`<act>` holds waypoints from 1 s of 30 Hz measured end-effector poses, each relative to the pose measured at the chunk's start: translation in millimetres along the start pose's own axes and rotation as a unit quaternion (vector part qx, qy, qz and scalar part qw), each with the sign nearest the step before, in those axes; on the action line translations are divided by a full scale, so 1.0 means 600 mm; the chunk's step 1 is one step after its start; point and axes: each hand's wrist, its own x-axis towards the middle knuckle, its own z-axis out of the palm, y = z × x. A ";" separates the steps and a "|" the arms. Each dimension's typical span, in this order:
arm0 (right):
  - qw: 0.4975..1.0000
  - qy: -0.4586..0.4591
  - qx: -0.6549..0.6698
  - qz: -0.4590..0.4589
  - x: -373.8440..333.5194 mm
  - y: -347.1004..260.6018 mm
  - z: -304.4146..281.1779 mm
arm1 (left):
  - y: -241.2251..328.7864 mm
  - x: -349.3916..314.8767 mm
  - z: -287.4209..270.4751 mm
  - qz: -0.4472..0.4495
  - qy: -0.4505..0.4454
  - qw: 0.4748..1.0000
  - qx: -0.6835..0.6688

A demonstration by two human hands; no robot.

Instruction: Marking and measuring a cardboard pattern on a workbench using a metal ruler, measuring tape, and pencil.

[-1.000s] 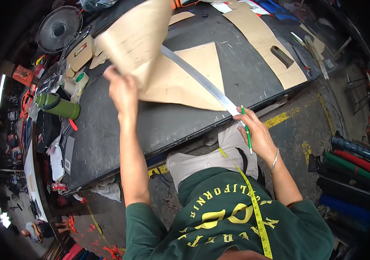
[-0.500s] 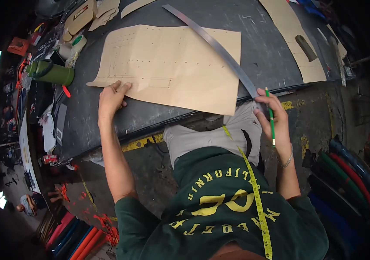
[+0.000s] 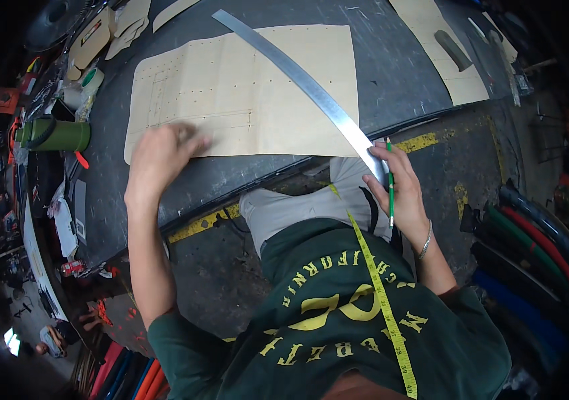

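Note:
A large tan paper pattern (image 3: 284,127) with drawn lines and rows of small marks lies on the dark worktable (image 3: 391,73). My right hand (image 3: 404,187) is closed on the near end of a long metal ruler (image 3: 318,93), which slants across the pattern toward the far left. In that same hand a green pencil (image 3: 391,193) sits upright between the fingers. My left hand (image 3: 161,157) is over the pattern's near left part; its fingers are smeared by motion, and whether they touch the paper is unclear. A yellow tape measure (image 3: 381,293) hangs down my front.
On the left stand a green jug (image 3: 58,135) and a roll of tape (image 3: 91,79). Other cardboard pieces (image 3: 128,27) lie at the far left. A long tan strip (image 3: 431,47) with a dark curved piece (image 3: 453,50) is at the right. Rolls of material (image 3: 531,247) stand beyond the table.
My left hand has let go of the pattern's near edge, and that edge now lies flatter. The ruler has shifted slightly left and nearer with my right hand.

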 end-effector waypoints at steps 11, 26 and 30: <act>0.995 0.048 0.084 0.027 -0.014 0.024 -0.013 | -0.104 0.172 0.134 0.218 0.158 0.963 0.009; 0.986 0.097 0.137 -0.022 0.038 0.017 0.002 | -0.074 0.120 0.155 0.165 0.193 0.967 0.017; 0.990 0.100 0.097 -0.024 0.054 0.045 -0.010 | -0.073 0.136 0.157 0.159 0.202 0.966 -0.017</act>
